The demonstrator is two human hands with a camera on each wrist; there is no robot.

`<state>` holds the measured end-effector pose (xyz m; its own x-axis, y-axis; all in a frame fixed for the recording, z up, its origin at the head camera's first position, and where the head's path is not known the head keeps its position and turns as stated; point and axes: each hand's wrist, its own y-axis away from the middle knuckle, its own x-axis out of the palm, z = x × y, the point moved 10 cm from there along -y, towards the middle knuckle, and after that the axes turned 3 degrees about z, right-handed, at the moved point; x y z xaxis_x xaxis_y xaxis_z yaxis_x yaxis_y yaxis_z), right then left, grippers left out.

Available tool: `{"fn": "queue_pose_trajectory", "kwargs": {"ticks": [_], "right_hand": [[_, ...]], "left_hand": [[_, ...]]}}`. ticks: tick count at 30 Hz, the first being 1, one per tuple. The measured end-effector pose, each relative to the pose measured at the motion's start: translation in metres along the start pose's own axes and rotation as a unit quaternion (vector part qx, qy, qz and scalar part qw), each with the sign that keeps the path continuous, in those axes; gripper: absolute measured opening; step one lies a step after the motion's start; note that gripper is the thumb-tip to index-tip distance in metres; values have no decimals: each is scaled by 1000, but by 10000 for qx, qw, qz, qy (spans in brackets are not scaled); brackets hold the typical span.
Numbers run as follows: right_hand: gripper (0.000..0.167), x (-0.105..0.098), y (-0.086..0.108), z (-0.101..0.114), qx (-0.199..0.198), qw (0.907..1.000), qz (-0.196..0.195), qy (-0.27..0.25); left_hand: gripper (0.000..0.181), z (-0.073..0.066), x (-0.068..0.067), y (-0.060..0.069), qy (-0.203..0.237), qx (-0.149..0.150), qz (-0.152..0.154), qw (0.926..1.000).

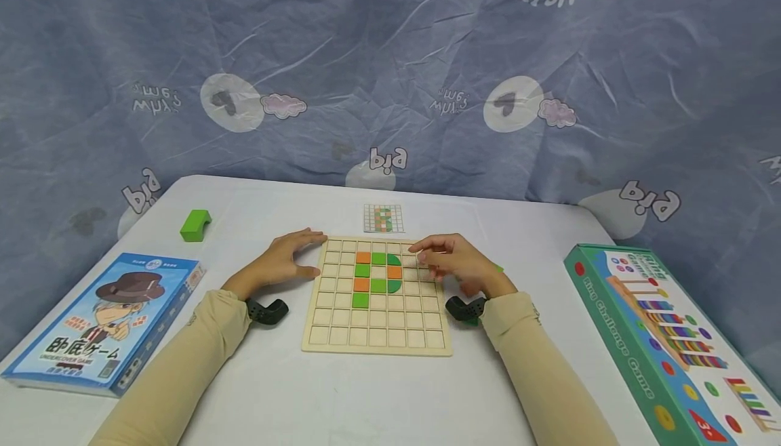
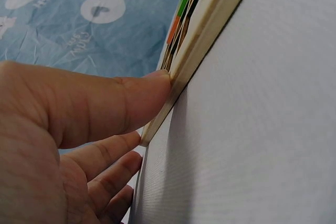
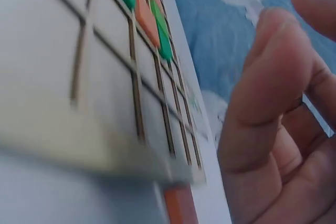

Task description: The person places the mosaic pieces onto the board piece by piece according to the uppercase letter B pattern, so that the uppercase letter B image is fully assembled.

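Observation:
A wooden grid board (image 1: 387, 339) lies on the white table, holding several orange, green and dark green tiles; the dark green ones (image 1: 394, 286) have a rounded side. My left hand (image 1: 277, 263) is at the board's left edge. In the left wrist view its thumb (image 2: 126, 100) touches the rim, with the other fingers extended along the side. My right hand (image 1: 466, 263) hovers over the board's right edge, fingers loosely bent, and no tile shows in it. An orange piece (image 3: 181, 205) lies beside the board in the right wrist view; other loose pieces are partly hidden under this hand.
Behind the board lies a small printed grid card (image 1: 371, 222). A green arched block (image 1: 195, 225) and a blue game box (image 1: 122, 317) are at left. A green-edged game box (image 1: 659, 337) lies at right. A patterned cloth (image 1: 390, 80) hangs behind the table.

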<state>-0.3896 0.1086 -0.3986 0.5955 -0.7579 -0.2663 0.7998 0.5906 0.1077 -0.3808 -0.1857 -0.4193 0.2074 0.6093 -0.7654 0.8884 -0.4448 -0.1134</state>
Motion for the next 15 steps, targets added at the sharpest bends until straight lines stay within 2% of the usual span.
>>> {"fn": "queue_pose_trajectory", "kwargs": {"ticks": [3,8,15], "right_hand": [[39,-20,4,-11,147,9994,-198,226],[37,-47,14,-30,431,9973,-506,301],[35,-59,23,-46,739,9945,-507,537]], "left_hand": [[76,0,0,0,-21,-15,9,10000],[76,1,0,-1,-26,-13,16,10000],[77,2,1,-2,1,-10,19,10000]]}}
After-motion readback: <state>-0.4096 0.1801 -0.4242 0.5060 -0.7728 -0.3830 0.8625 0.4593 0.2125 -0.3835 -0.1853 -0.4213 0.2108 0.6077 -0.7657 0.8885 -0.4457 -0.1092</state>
